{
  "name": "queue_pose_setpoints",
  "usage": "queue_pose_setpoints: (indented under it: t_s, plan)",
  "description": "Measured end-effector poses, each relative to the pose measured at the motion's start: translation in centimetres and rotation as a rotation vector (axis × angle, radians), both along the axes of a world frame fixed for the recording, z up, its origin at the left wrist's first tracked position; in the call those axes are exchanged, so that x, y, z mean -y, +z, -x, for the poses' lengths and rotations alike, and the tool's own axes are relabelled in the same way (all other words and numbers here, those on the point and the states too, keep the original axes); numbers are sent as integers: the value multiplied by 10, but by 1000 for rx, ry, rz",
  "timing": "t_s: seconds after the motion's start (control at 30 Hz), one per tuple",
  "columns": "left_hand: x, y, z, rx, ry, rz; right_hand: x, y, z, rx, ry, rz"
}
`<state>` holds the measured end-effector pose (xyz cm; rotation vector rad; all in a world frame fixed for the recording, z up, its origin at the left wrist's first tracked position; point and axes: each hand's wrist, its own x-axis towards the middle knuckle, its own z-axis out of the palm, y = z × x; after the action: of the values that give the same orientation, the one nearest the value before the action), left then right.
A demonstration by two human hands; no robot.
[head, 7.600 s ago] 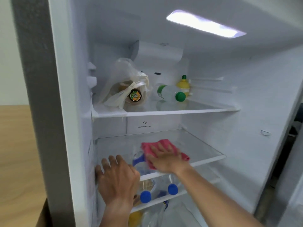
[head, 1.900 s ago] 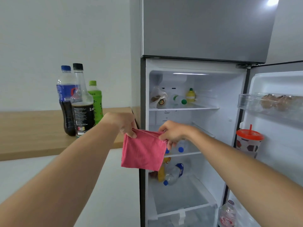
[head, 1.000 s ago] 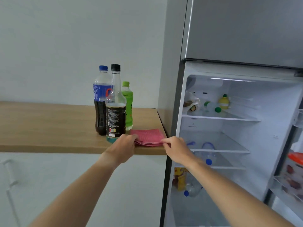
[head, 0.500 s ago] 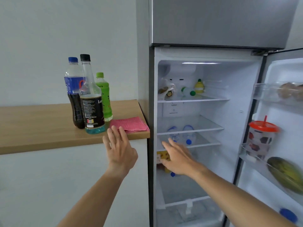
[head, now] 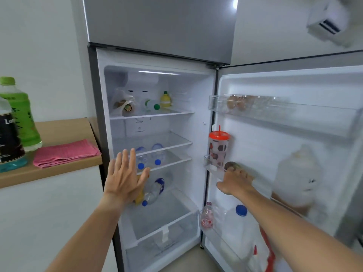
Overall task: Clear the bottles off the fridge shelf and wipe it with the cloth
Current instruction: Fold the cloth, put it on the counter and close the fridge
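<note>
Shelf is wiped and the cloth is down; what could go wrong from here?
1. The right hand is on the open fridge door; swinging it could jostle the lidded cup in its rack.
2. The pink cloth lies at the counter edge and may slip off.
3. The left hand is inside the opening and could be caught.

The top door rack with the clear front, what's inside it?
Through the top door rack you can see brown eggs at its left end. The rest looks blurred and seems bare; how many eggs sit behind the front ones cannot be told.
</note>
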<state>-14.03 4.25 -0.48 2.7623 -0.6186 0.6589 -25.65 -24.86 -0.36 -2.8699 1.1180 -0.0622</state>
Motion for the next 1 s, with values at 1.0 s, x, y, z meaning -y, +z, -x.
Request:
queue_pose_setpoints:
  t_s: [1.0]
  plan:
    - [-65, -2, 16, 3, 93, 42, -176, -22, -66, 383, 486, -91]
